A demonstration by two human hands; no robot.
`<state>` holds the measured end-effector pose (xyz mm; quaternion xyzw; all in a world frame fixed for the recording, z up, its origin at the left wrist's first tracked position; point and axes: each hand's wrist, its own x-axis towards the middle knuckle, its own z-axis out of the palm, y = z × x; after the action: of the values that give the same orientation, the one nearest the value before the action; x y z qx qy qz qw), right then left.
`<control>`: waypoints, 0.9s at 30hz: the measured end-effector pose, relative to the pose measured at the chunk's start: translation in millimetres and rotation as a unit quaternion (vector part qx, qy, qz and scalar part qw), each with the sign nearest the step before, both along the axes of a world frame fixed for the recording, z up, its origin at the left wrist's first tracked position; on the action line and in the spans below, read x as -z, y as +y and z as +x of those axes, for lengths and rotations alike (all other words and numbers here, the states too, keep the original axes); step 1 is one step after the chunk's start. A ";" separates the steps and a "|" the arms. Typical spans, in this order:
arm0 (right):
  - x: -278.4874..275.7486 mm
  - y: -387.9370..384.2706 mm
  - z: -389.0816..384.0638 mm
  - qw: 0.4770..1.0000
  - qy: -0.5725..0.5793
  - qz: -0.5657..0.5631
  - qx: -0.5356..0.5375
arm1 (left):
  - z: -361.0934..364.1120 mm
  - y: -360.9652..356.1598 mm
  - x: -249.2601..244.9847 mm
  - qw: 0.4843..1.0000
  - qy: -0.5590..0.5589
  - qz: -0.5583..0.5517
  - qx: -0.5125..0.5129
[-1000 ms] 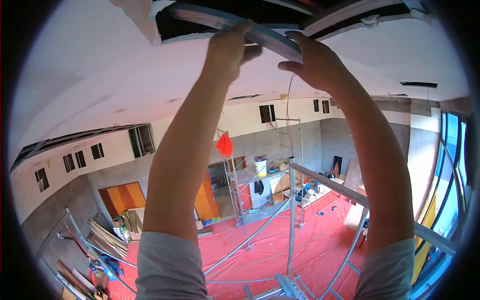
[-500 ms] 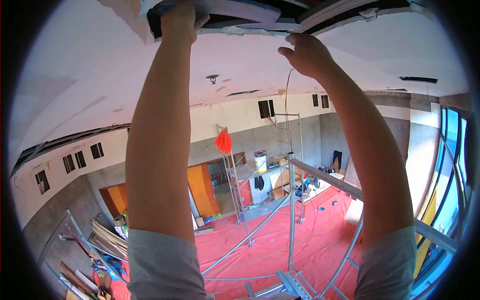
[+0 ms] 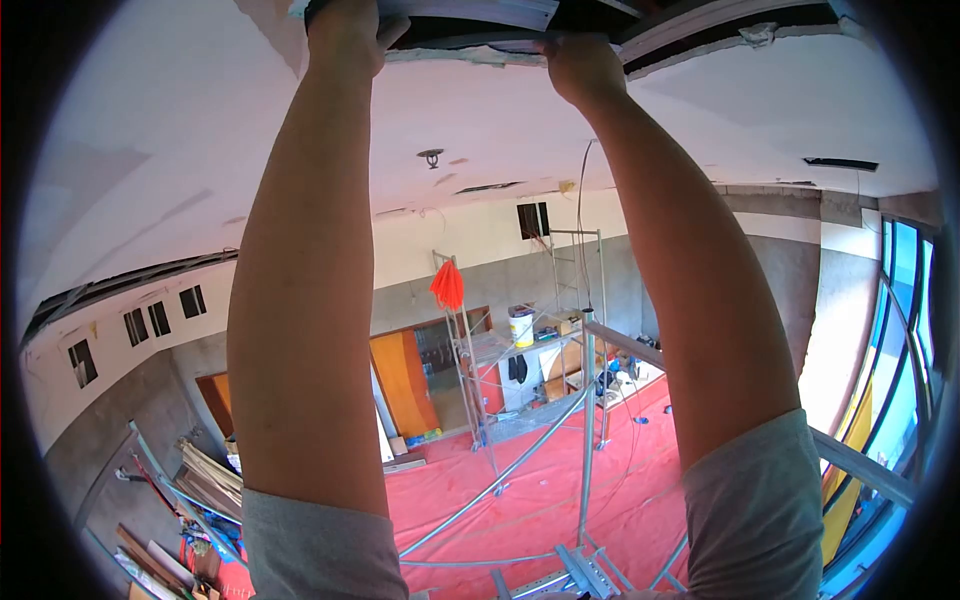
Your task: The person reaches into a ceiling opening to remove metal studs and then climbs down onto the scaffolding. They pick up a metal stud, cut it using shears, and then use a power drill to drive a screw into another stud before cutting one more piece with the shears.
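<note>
Overhead, a long opening in the white ceiling has a broken board edge (image 3: 470,56). My left hand (image 3: 345,38) reaches up at its left end, closed around a grey metal channel (image 3: 480,12) inside the opening; the thumb shows, while most fingers are hidden at the top of the picture. My right hand (image 3: 585,72) is at the near edge of the opening, fingers bent over it and their tips partly hidden. A second length of metal channel (image 3: 700,30) runs along the opening to the right of that hand.
Scaffold pipes (image 3: 587,430) and a rail (image 3: 860,468) stand close below me. Farther off, a scaffold tower bears a white bucket (image 3: 521,328) and an orange cloth (image 3: 447,287). Red sheeting (image 3: 480,500) covers the floor. A sprinkler head (image 3: 430,158) hangs from the ceiling.
My right hand has moved up and left onto the opening's edge, its fingers closing there. My left hand and the metal channel have shifted slightly upward.
</note>
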<state>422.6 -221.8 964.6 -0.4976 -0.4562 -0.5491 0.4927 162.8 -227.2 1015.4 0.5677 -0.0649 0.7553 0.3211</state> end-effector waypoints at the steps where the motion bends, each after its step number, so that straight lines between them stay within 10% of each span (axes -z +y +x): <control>1: 0.6 -0.2 3.0 0.999 -0.020 0.031 -0.006 | 0.7 -2.4 1.8 1.000 -0.002 0.002 -0.009; 27: 26.5 -21.4 14.6 0.983 0.014 -0.128 -0.131 | 18.2 -2.9 21.8 0.998 -0.038 0.019 -0.046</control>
<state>437.1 -243.2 938.1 -0.5008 -0.5768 -0.4097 0.4987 181.0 -230.1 993.6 0.5469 -0.0650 0.7890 0.2723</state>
